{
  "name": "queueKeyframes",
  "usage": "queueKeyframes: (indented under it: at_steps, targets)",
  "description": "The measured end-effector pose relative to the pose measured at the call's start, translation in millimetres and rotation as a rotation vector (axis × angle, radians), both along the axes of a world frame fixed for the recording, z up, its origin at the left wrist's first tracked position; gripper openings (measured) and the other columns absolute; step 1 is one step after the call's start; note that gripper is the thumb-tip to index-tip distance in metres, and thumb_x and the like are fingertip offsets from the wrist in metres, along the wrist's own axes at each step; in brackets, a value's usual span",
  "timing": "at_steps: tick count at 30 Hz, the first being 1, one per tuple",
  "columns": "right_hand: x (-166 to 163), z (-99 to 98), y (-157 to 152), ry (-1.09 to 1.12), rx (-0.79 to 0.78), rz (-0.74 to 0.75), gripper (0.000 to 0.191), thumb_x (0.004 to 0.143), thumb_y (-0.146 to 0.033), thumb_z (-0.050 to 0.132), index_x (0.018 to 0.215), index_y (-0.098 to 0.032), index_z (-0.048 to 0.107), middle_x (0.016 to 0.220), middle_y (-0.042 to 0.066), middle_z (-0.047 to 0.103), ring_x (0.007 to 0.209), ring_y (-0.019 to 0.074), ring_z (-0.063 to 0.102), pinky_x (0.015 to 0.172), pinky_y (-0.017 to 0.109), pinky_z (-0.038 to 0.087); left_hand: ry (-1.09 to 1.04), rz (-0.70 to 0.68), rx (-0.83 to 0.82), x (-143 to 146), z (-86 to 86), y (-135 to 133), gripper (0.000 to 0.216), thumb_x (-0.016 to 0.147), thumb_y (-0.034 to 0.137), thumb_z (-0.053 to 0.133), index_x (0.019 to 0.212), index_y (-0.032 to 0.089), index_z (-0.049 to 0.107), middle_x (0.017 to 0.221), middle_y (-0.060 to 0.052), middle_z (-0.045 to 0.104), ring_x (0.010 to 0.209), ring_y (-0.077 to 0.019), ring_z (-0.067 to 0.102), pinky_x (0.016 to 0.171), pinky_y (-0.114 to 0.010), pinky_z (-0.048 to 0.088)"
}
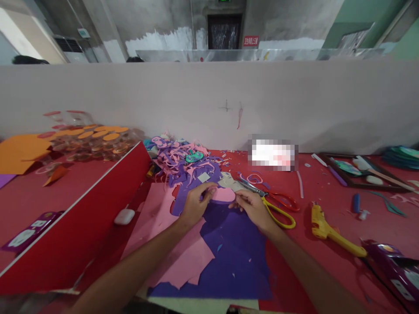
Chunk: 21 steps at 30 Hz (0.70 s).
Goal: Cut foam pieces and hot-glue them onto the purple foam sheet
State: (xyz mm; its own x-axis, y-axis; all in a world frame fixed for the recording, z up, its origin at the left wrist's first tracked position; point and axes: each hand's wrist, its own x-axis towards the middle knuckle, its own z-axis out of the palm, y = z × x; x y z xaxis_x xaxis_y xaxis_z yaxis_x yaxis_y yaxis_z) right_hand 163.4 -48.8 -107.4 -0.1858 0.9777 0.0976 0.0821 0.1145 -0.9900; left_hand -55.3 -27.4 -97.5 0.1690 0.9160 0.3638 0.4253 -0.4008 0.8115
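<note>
My left hand and my right hand both pinch a small pink foam cut-out, one at each end, with fingers closed on it. The piece sits over a large purple foam sheet that overlaps a pink sheet. Scissors with red and yellow handles lie just right of my right hand, touching nothing I hold. A heap of purple and pink foam scraps lies just beyond my hands.
A red board leans at the left with a white earbud case beside it. A yellow glue gun lies at the right. Orange foam discs and a framed tray sit farther back against a pale partition wall.
</note>
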Motion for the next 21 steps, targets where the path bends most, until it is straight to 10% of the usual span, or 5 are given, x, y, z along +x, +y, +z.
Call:
queueKeyframes:
  at_steps: [8, 13, 21]
  targets:
    - [1.0, 4.6, 2.3, 0.032, 0.090, -0.234, 0.037, 0.083, -0.056, 0.071, 0.080, -0.020, 0.069, 0.065, 0.000, 0.064, 0.054, 0.0144, 0.055, 0.050, 0.025, 0.041, 0.123, -0.012, 0.049, -3.2, 1.4, -0.7, 0.033, 0.099, 0.041, 0.056, 0.124, 0.020, 0.063, 0.099, -0.004, 0.070, 0.079, -0.0156, 0.062, 0.075, -0.027, 0.051]
    - [16.1, 5.7, 9.3, 0.181, 0.091, -0.480, 0.037, 0.082, -0.055, 0.073, 0.078, -0.020, 0.064, 0.062, -0.002, 0.063, 0.051, 0.0112, 0.050, 0.050, 0.024, 0.041, 0.548, -0.221, 0.059, -9.7, -4.6, 5.3, 0.036, 0.090, 0.050, 0.070, 0.111, 0.022, 0.066, 0.107, -0.006, 0.067, 0.099, -0.0232, 0.063, 0.087, -0.036, 0.047]
    - [16.8, 7.3, 9.1, 0.178, 0.123, -0.488, 0.035, 0.085, -0.054, 0.071, 0.076, -0.021, 0.062, 0.063, 0.000, 0.066, 0.052, 0.0120, 0.051, 0.053, 0.025, 0.042, 0.735, -0.393, 0.102, -3.7, -7.1, 5.2, 0.009, 0.099, 0.028, 0.060, 0.096, 0.020, 0.063, 0.097, -0.002, 0.068, 0.094, -0.0196, 0.063, 0.087, -0.035, 0.045]
